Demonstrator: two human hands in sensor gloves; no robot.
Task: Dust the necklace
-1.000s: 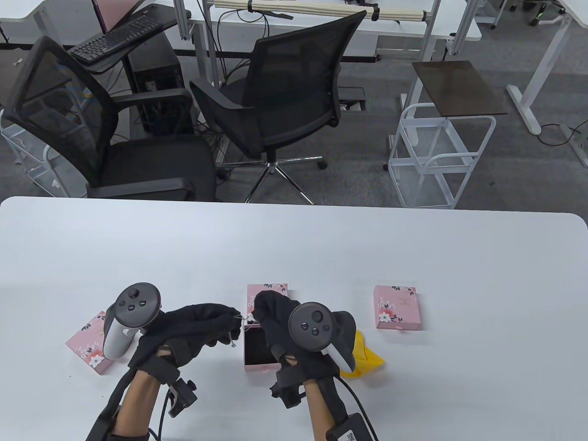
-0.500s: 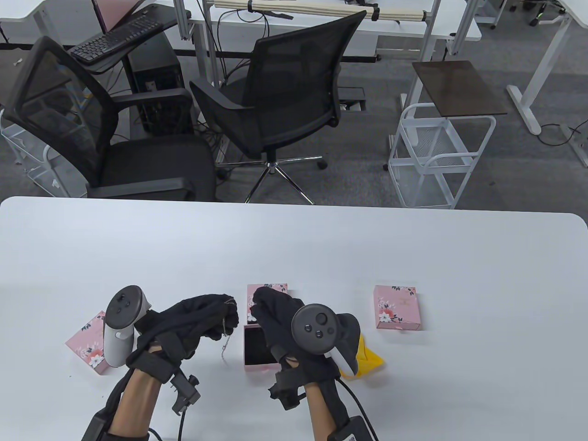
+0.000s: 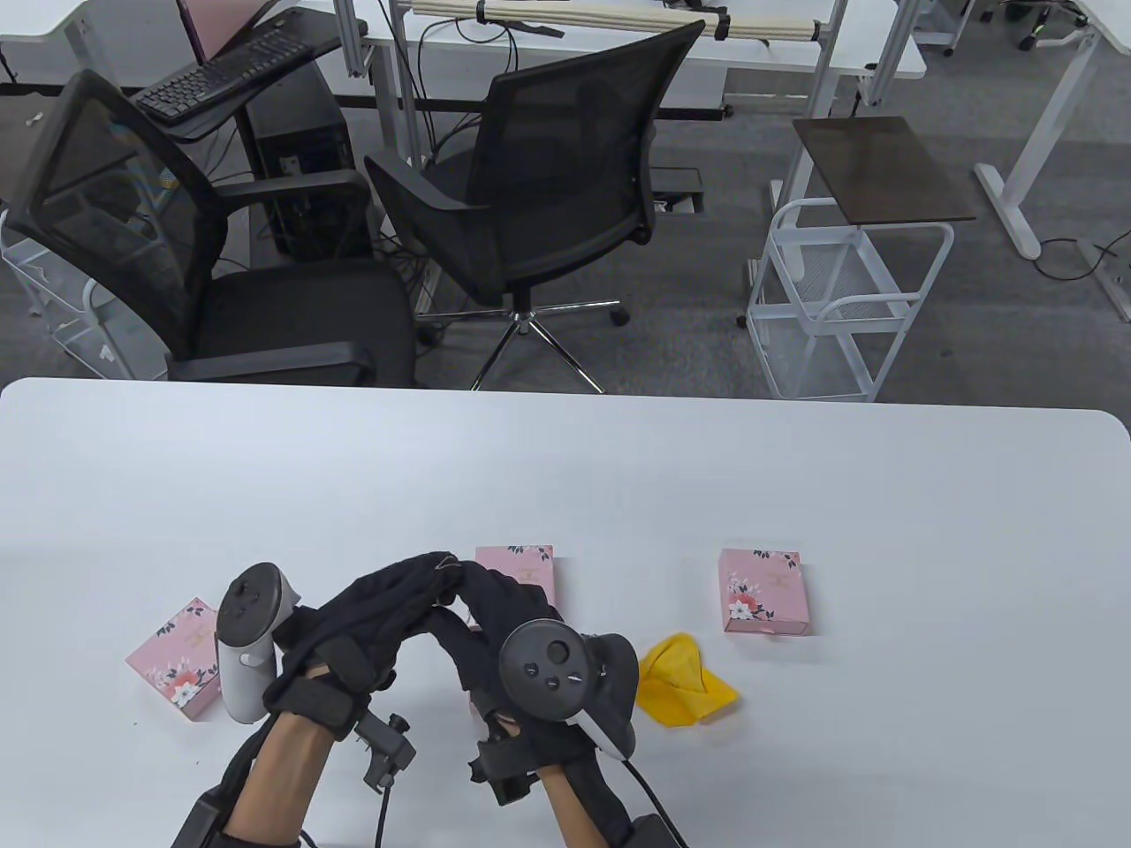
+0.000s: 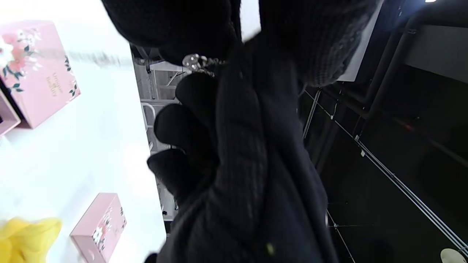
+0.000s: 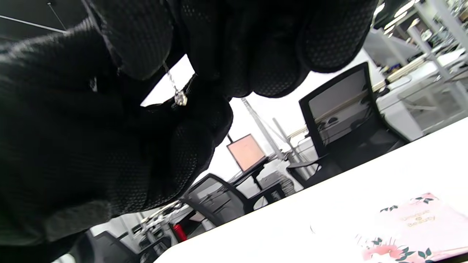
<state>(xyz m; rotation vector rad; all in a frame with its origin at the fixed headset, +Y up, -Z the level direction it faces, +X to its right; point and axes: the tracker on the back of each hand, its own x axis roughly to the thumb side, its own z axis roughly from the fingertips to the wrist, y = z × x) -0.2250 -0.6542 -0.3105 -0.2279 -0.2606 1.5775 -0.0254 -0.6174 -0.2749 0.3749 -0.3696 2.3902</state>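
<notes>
The necklace [image 5: 180, 95] is a thin silver chain with a small sparkling pendant. It is held up off the tabletop, pinched between the gloved fingertips [image 3: 439, 565] of both hands, toward the near edge, left of the middle. In the left wrist view the pendant [image 4: 193, 62] is seen among the dark fingers; most of the chain is hidden.

Necklace [image 5: 180, 98] chain mostly buried between gloved fingers [image 5: 146, 40] — open box [image 3: 473, 629] hidden under right hand [image 3: 504, 618].
</notes>
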